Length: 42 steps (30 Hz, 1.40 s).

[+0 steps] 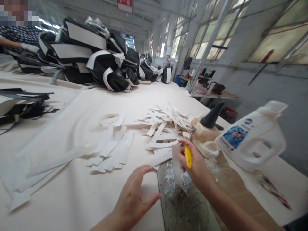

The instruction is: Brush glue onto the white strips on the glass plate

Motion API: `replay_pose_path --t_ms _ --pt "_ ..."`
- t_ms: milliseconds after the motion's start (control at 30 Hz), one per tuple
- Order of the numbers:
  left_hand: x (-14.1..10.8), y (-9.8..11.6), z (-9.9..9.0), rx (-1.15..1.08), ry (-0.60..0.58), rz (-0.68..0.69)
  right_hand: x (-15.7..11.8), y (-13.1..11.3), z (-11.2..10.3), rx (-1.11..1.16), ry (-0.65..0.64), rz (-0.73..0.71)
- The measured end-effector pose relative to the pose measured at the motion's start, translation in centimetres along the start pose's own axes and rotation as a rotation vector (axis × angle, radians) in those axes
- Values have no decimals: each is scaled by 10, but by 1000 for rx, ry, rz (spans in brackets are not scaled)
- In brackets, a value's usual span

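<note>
My right hand [193, 162] is closed around a brush with a yellow handle [188, 157], its bristle end pointing away from me. A pale strip [177, 166] hangs beside its fingers, over a dark board [178, 208] smeared with white glue-like stuff. Just left of the board, my left hand [138, 192] hovers with thumb and fingers apart, holding nothing. Beyond both hands lies a loose heap of pale strips [166, 122]. More strips [115, 149] are fanned out on the cloth to the left.
A white jug [255, 134] stands at right, beside a glue-crusted container with a black cone [213, 115]. Cardboard [233, 183] lies right of the board. Black-and-white pieces [96, 54] are piled at the back; a person's gloved hand [30, 47] is at far left.
</note>
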<state>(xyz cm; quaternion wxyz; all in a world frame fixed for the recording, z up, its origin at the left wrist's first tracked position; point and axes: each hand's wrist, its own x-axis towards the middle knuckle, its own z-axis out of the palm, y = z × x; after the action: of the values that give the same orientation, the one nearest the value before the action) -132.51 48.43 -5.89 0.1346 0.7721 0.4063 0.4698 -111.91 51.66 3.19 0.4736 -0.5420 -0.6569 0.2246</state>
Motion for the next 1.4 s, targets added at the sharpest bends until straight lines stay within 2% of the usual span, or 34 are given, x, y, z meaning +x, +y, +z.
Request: replay_pose_path --t_ms 100,267,333,433,567,633,733,800,867,1000,1067,1167,1267,1333,1400 --pt "-2 4 4 50 -69 36 -5 0 -9 60 125 16" --pt "-1 10 8 101 -76 136 -16 -22 -10 -87 303 -262" --pt "0 11 8 121 -64 162 -21 -30 -5 -51 316 -303" --pt "1 9 9 148 -44 188 -25 -29 6 96 240 -166" --pt "1 7 11 174 -80 196 -27 -1 6 147 168 50" --pt "1 8 11 199 -181 103 -26 18 -6 12 154 27" --pt "3 12 9 227 -356 -78 -23 36 -33 -308 138 -143" --pt "5 14 8 239 -426 -156 -22 36 -46 -422 102 -232" --pt "6 15 8 244 -463 -194 -24 25 -48 -387 28 -222" --pt "6 15 8 243 -498 -215 -29 6 -24 -185 -221 27" --pt "5 14 8 249 -509 -225 -27 11 -13 -186 -263 91" --pt "4 13 8 254 -520 -231 -13 35 -18 -284 -141 97" --pt "3 13 8 245 -517 -241 6 55 -45 -406 -5 90" --pt "3 12 9 239 -508 -250 15 55 -64 -485 54 70" --pt "4 11 10 236 -503 -247 15 44 -73 -531 164 15"
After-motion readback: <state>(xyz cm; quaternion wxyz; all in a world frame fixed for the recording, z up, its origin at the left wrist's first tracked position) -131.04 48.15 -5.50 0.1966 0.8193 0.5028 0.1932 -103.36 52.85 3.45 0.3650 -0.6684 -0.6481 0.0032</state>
